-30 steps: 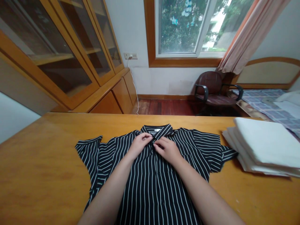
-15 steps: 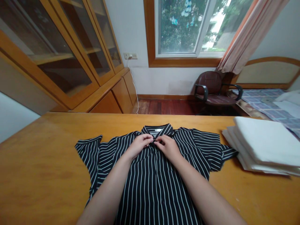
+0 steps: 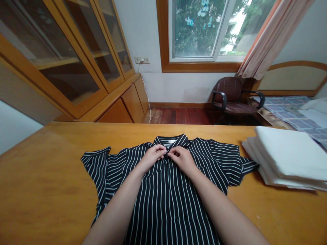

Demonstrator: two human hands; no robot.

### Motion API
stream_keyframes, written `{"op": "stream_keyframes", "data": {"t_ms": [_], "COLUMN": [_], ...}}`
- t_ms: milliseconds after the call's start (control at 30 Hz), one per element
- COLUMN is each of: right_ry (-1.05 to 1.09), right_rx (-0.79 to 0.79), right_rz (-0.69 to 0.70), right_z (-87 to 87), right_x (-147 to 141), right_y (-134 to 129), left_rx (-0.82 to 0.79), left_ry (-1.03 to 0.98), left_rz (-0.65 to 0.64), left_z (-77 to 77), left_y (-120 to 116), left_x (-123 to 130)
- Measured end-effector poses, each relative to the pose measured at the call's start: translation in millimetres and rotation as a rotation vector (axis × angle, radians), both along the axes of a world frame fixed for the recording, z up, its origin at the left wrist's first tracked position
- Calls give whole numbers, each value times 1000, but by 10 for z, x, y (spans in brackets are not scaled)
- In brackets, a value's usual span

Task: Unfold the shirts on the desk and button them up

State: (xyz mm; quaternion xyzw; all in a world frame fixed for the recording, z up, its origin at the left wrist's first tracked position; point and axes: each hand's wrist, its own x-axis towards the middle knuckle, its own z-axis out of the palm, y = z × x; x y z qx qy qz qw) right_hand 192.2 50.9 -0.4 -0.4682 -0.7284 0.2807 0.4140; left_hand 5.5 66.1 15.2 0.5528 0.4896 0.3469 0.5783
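A black shirt with white stripes (image 3: pixel 158 200) lies front up on the wooden table, its collar (image 3: pixel 184 140) toward the far edge. Just below the collar, at the top of the button placket, my left hand (image 3: pixel 153 156) pinches the cloth between thumb and fingers. My right hand (image 3: pixel 182 158) meets it there, fingertips closed on the other side of the shirt's front. The fingertips nearly touch, and whatever small part lies between them is hidden. Both sleeves spread out to the sides, the left one (image 3: pixel 98 166) folded at its end.
A stack of folded white cloth or sheets (image 3: pixel 291 156) stands at the right, close to the shirt's right sleeve. Beyond the table (image 3: pixel 51 177) are a glass-door cabinet (image 3: pixel 99 68), a brown armchair (image 3: pixel 230 95), a window and a bed (image 3: pixel 288 109).
Both hands stay at the collar opening with almost the same grip; only slight finger movement shows. The shirt lies as before.
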Motion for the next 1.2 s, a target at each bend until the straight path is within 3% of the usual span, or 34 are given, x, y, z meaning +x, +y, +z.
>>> {"op": "stream_keyframes", "data": {"t_ms": [1200], "right_ry": [30], "right_rx": [-82], "right_rz": [-46], "right_z": [41], "right_x": [5], "right_y": [23], "left_rx": [35], "left_ry": [26], "left_rz": [16], "left_z": [26], "left_y": [1], "left_x": [4]}}
